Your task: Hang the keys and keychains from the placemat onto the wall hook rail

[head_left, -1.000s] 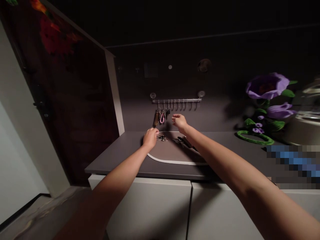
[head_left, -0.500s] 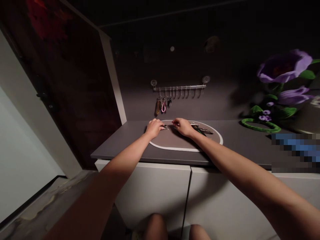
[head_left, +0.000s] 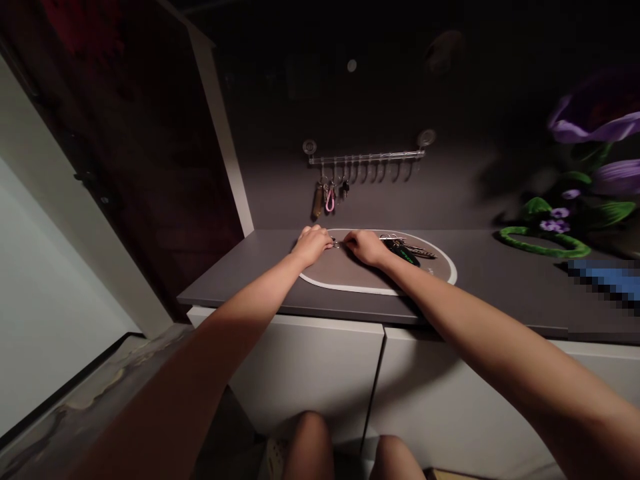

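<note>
My left hand (head_left: 313, 245) rests at the far edge of an oval grey mat (head_left: 345, 273) with a white rim, its fingertips pinching toward a small metal key ring (head_left: 335, 244). My right hand (head_left: 367, 247) sits just right of that ring, its fingertips almost meeting the left ones. What it touches is hidden by the fingers. To the right of my right hand, a bunch of keys (head_left: 405, 251) with a dark green fob lies on the mat. Above, several key chains (head_left: 326, 199) hang from a metal hook rail (head_left: 367, 157), out of reach of both hands.
The mat lies on a dark grey countertop (head_left: 240, 283) above white cabinet doors (head_left: 305, 373). A dark door (head_left: 140, 167) stands at the left. Artificial purple flowers (head_left: 590, 120) with a green loop (head_left: 543, 250) stand at the right. My knees (head_left: 310, 447) show below.
My hands have come down from above the mat and closed in on the small ring. The view has tilted down, bringing my knees in and moving the flowers toward the right edge.
</note>
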A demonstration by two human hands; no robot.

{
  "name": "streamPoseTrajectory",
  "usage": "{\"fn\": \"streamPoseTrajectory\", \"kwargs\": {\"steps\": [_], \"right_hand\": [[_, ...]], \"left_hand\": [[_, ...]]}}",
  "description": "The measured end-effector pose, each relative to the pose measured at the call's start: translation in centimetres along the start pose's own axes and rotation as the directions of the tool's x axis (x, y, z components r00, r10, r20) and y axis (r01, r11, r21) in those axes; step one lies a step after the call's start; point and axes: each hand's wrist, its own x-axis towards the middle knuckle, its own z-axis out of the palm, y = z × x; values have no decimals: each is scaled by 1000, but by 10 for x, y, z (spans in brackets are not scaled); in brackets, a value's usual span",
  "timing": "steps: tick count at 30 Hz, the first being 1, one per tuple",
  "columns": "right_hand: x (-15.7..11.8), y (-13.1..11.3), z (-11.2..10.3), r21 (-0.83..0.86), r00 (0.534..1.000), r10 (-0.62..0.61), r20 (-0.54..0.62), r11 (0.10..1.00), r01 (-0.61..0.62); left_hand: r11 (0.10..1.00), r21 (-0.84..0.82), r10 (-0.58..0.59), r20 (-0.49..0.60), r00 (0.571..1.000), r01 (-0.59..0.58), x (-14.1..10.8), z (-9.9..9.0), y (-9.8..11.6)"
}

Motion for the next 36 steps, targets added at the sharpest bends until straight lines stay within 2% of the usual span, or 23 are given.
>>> {"fn": "streamPoseTrajectory", "kwargs": {"steps": [9,16,21,25,30,36], "right_hand": [[0,-1,-2,9,1000,2,16,1000,-2],[-2,-5,-6,22,999,-6,39,1000,5],[-4,-6,-7,54,999,-34,37,998,32],[-4,-5,-6,154,998,-56,-2,987,55],[-4,-4,-4,342,996,-59,-60,937,76],[-3,-5,-3,494,987,-78,-137,859,136]], "left_hand": [[999,43,-16,-47,999,18,-1,1,2],[1000,-4,-31,-58,998,31,-2,1,4],[992,-106,-75,-93,993,65,-1,4,5],[963,-251,-129,-121,984,96,1,6,5],[870,-485,-194,-179,964,85,2,3,8],[632,-767,-294,-105,950,111,2,1,11]]}}
